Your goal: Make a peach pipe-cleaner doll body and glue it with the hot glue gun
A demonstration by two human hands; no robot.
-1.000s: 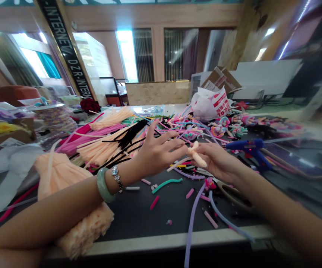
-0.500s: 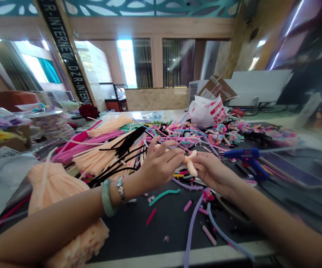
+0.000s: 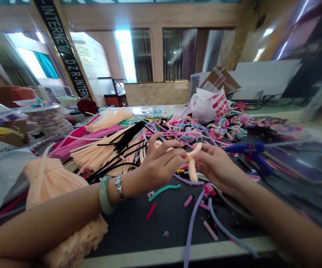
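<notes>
Obs: peach fuzzy piece [image 3: 193, 171] held up over dark worktop [image 3: 127, 230], btwn both hands. Change in last sec: its lower arm, slanting down-right at first, now hangs nearly vert; its upper arm shows longer, tilted up-right. Index of L hand [image 3: 161, 162], raised a sec ago, has curled down toward the other fingers.

Hands: L hand pinches the piece from the left, near where its arms cross; R hand [image 3: 219, 165] pinches it from the right, thumb nearest the camera. Fingertips of the two close together. Pale loop [image 3: 157, 143] also shows by L index; can't tell if part of same piece.

Meaning (judgement): arms being set against each other, so shaping prob. under way, not done; neither hand has let go. Crossing partly hidden by fingertips, can't say how tight.

Nearby: teal stem [image 3: 163, 192] & red offcut [image 3: 151, 212] lie below L hand; lilac stem [image 3: 191, 230] & pink flower [image 3: 210, 190] below R hand; blue glue gun [image 3: 249, 149] right of R hand, untouched; peach bundle [image 3: 56, 173] left of L hand
</notes>
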